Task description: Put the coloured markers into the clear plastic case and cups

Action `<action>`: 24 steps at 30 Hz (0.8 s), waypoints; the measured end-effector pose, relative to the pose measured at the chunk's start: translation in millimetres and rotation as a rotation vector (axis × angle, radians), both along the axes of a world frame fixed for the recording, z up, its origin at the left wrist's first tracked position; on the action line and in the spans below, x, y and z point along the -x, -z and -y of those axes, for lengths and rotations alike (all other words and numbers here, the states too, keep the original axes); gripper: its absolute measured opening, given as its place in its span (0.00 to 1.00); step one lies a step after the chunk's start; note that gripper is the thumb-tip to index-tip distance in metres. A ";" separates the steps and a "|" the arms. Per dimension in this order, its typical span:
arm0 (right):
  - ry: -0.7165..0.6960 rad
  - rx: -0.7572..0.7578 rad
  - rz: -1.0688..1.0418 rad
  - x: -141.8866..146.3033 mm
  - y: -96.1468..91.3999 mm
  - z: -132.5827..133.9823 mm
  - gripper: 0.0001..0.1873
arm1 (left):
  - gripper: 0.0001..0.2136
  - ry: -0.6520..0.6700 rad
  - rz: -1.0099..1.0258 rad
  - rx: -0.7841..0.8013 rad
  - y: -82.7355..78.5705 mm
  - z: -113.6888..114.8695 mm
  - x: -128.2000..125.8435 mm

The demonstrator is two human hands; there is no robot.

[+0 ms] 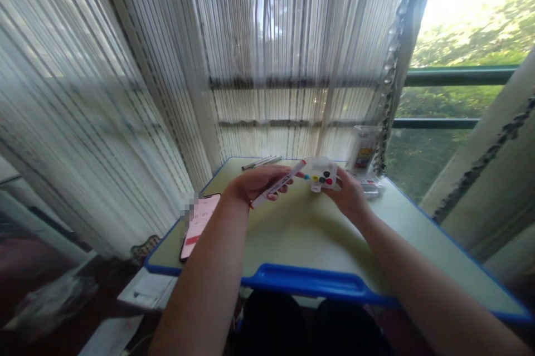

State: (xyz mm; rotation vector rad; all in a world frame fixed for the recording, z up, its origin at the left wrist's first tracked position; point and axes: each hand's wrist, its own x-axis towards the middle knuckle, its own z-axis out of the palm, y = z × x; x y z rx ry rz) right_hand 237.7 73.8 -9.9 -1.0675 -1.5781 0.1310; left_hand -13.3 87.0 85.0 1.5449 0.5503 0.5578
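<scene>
My left hand (254, 179) is closed on a white marker with red ends (288, 176), which slants up to the right. The same hand's index finger reaches to the teal end (306, 177) of a marker at the left side of a clear plastic case (319, 163). My right hand (351, 195) grips that case from its right side, above the table. Several coloured marker ends, among them yellow, black and red, face me from the case. Part of my right hand's fingers is hidden behind it.
Several pens (262, 162) lie at the table's far edge. A phone (203, 222) rests at the left. Behind my right hand stands a clear package (364, 150), with another clear case (371, 186) lying beside it. The table (288, 244) has a blue rim; striped curtains (288, 55) hang behind.
</scene>
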 end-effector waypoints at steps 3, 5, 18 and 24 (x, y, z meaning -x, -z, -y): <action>-0.008 -0.008 0.016 0.9 -1.4 0.8 0.30 | 0.12 0.032 0.004 -0.016 2.2 1.6 -2.0; -0.010 -0.016 0.019 1.9 -2.3 1.0 0.30 | 0.11 0.053 0.028 -0.047 3.0 0.9 -3.2; -0.024 -0.078 0.022 8.7 -1.7 0.0 0.27 | 0.10 -0.159 0.521 -0.415 -13.2 21.8 -6.9; 0.000 -0.079 0.031 9.9 -3.2 0.1 0.28 | 0.09 -0.287 0.655 -0.482 -10.7 17.7 -16.0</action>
